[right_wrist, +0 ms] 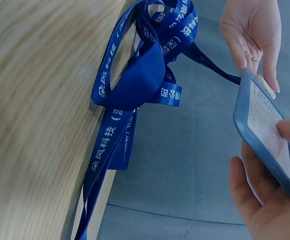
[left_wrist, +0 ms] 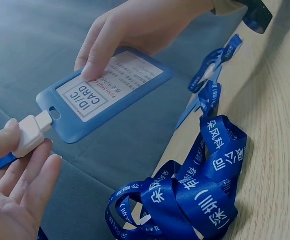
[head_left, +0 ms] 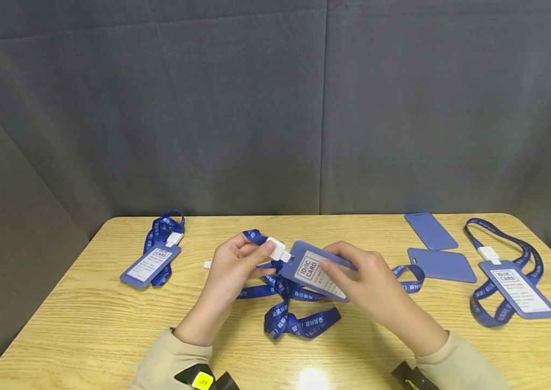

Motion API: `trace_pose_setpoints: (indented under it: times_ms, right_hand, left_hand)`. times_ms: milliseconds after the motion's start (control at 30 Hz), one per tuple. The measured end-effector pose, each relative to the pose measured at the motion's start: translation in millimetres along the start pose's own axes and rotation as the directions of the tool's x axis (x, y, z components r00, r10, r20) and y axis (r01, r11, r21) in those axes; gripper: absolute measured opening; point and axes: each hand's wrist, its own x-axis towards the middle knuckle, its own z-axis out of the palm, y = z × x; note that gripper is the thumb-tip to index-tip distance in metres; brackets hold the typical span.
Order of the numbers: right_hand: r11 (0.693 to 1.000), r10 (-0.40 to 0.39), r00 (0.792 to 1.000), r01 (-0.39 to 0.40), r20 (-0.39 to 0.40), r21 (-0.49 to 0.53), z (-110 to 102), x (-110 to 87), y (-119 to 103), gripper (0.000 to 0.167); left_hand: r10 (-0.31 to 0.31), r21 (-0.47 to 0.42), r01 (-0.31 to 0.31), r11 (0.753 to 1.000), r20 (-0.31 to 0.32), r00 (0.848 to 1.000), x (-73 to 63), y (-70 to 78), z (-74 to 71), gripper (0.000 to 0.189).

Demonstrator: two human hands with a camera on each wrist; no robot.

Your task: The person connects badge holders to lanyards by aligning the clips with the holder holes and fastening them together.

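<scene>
We judge the ID card holder (head_left: 315,271) to be light and fairly stiff, a thin plastic case that asks for little force; its smooth face may slip a little under a fingertip. The best hold is across the long edges at the end away from the slot (left_wrist: 54,113), and that is about where our right hand (head_left: 365,276) grips it, thumb on the front and fingers behind. The white lanyard clip (head_left: 277,249) looks hard and small, best pinched by its broad body, while the blue lanyard (head_left: 279,319) seems soft, limp and apt to tangle. Our left hand (head_left: 238,260) pinches the clip between thumb and fingers, with strap trailing from its far side.

We hold the card holder up over the middle of the counter (head_left: 85,325), tilted, its slotted end towards the clip. The clip's narrow tip meets that end beside the slot; we cannot tell whether it is hooked through. The holder has a blue rounded frame around a white printed insert (left_wrist: 112,87) reading "ID/IC CARD". The lanyard carries white lettering and lies in loose, twisted loops beneath our hands.
</scene>
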Motion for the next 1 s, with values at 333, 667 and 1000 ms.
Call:
trace_pose_setpoints:
  times_ms: [333,667,1000]
  right_hand:
    - [0.998,0.033,0.999,-0.032,-0.028,0.059,5,-0.9,-2,0.014]
    - [0.977,0.099,0.995,-0.094,-0.017,0.192,7,-3.6,-1,0.020]
    - [0.965,0.104,0.991,-0.081,-0.081,0.248,17,-5.4,-6,0.019]
  left_hand:
    - [0.024,0.054,-0.026,0.998,0.032,0.999,-2.5,0.2,-0.6,0.025]
    - [0.051,0.086,-0.053,0.995,0.025,0.998,-2.5,-1.5,0.9,0.023]
    - [0.072,0.131,-0.070,0.989,-0.011,0.997,-3.8,0.9,0.6,0.021]
